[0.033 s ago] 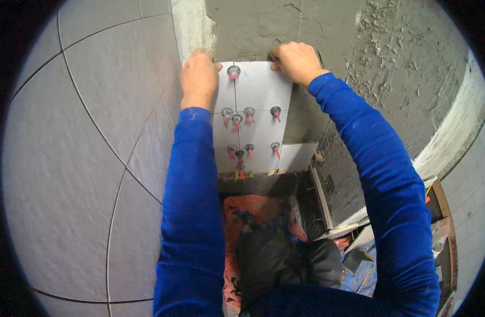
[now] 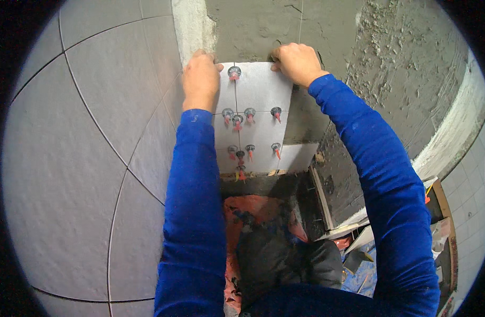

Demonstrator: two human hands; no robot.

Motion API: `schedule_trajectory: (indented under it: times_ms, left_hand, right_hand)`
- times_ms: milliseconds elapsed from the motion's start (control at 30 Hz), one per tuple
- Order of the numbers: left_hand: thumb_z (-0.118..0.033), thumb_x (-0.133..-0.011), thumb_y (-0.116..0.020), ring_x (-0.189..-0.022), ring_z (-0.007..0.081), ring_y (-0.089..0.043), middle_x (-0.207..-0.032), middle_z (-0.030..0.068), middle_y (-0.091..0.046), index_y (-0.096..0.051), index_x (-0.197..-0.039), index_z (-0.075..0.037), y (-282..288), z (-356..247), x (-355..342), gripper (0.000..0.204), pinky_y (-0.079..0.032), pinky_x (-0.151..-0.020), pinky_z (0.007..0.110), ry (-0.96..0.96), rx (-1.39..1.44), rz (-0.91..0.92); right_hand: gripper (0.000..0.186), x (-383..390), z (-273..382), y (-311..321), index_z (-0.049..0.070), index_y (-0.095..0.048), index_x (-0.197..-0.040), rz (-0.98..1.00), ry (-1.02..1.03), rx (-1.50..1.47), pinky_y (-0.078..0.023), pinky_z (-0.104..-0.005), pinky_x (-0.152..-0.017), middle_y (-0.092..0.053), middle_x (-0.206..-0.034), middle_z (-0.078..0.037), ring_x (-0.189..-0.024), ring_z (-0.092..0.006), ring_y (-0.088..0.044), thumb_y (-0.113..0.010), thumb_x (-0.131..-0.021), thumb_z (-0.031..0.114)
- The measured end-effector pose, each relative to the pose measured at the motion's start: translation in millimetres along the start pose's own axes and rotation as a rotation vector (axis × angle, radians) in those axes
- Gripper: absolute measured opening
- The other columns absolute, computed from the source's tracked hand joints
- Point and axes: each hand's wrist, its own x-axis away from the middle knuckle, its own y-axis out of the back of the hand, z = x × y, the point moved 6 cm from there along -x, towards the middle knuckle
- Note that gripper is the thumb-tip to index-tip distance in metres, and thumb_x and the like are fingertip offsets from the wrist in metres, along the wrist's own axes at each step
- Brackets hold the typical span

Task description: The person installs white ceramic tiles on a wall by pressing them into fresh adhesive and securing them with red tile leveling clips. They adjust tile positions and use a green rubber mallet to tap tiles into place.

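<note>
My left hand [image 2: 201, 79] is at the top of a narrow pale grey tile [image 2: 226, 94] beside the left wall, its fingers curled at the upper edge and the thumb pointing right. At the upper right corner of the neighbouring light grey tile [image 2: 262, 89], my right hand [image 2: 299, 63] has its fingers bent, with the thumb close to the top edge. A tile levelling clip [image 2: 234, 73] with a dark round base and red tip sits on the joint between these two tiles. Several more such clips [image 2: 250, 114] stick out along the joints lower down.
Large grey tiles [image 2: 68, 158] cover the left wall. Wet-looking grey mortar [image 2: 253, 31] coats the wall above and to the right. A lower tile [image 2: 297, 157] sits at the bottom right of the tiled patch. Below lie red sheeting [image 2: 255, 207] and a wooden strip [image 2: 320, 198].
</note>
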Motion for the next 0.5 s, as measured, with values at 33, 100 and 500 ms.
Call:
schedule_trajectory:
  times_ms: [33, 100, 500]
  left_hand:
    - [-0.016, -0.087, -0.072, -0.1, 0.0389, -0.069, -0.114, 0.0164, -0.066, -0.076, -0.104, -0.009, -2.2, -3.7, 5.5, 0.019, -0.054, -0.087, 0.049, -0.002, -0.005, -0.028]
    - [-0.012, -0.091, -0.066, -0.1, 0.0379, -0.069, -0.119, 0.0148, -0.065, -0.076, -0.108, -0.01, -1.3, -8.2, 12.8, 0.021, -0.054, -0.088, 0.048, 0.017, -0.038, -0.123]
    - [-0.007, -0.09, -0.065, -0.106, 0.0344, -0.068, -0.134, 0.0085, -0.057, -0.067, -0.128, -0.018, -4.4, -8.1, 45.3, 0.04, -0.055, -0.092, 0.046, 0.018, 0.211, -0.172]
  right_hand:
    - [0.02, 0.8, 1.1, -1.4, 0.011, -0.077, -0.095, -0.004, 0.007, 0.004, -0.058, -0.0479, -0.077, -0.074, -0.094, -0.018, -0.091, -0.0369, -0.073, -0.074, -0.083, 0.026]
    - [0.018, 0.2, -0.2, -3.0, 0.01, -0.077, -0.093, -0.016, -0.044, 0.029, -0.058, -0.0476, -0.076, -0.074, -0.093, -0.017, -0.09, -0.0368, -0.073, -0.072, -0.084, 0.025]
    - [0.015, 12.3, 5.0, -10.0, 0.01, -0.074, -0.093, -0.161, -0.089, 0.018, -0.059, -0.047, -0.07, -0.074, -0.093, -0.015, -0.087, -0.0347, -0.074, -0.066, -0.086, 0.02]
